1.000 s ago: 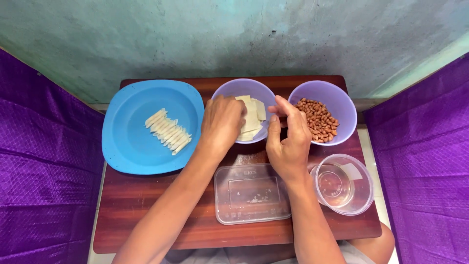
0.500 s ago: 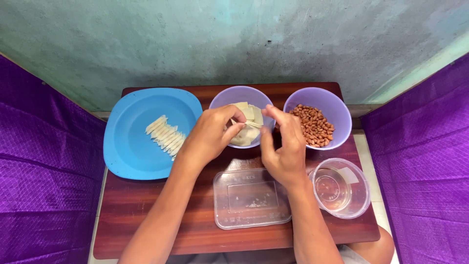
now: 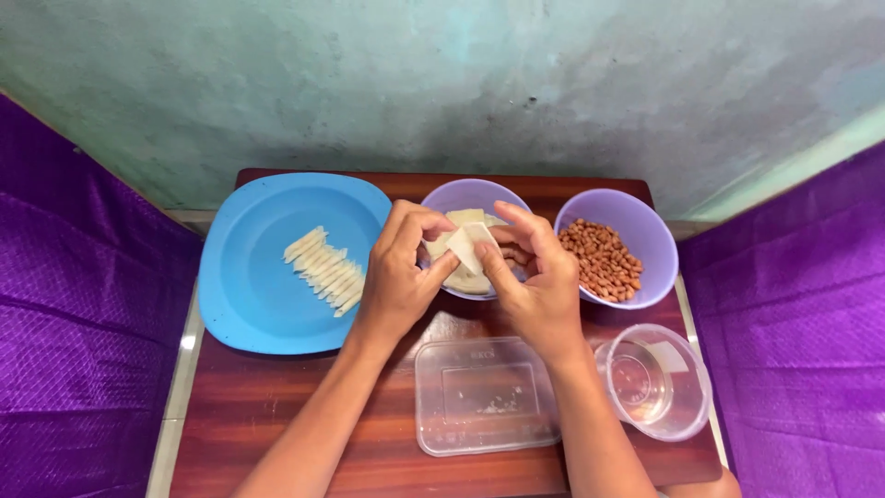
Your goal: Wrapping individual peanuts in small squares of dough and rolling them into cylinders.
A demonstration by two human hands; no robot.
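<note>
My left hand (image 3: 398, 273) and my right hand (image 3: 533, 277) meet over the front rim of a purple bowl (image 3: 458, 196). Together they pinch one pale square wrapper sheet (image 3: 466, 246), held tilted between thumbs and fingers. More pale sheets (image 3: 467, 218) lie stacked in that bowl, partly hidden by my fingers. A second purple bowl (image 3: 654, 256) to the right holds brown peanuts (image 3: 601, 261). A blue plate (image 3: 253, 277) on the left carries a diagonal row of several pale rolled pieces (image 3: 324, 269).
A wooden table (image 3: 277, 415) bears everything. A clear rectangular container (image 3: 484, 395) with crumbs lies near the front. A clear round tub (image 3: 656, 380) of water stands at front right. Purple cloth (image 3: 83, 350) hangs on both sides, and a greenish wall (image 3: 442, 83) rises behind.
Both hands have drawn back from the bowl toward me with one sheet lifted out between them. The view has shifted slightly, so the table sits lower in the frame.
</note>
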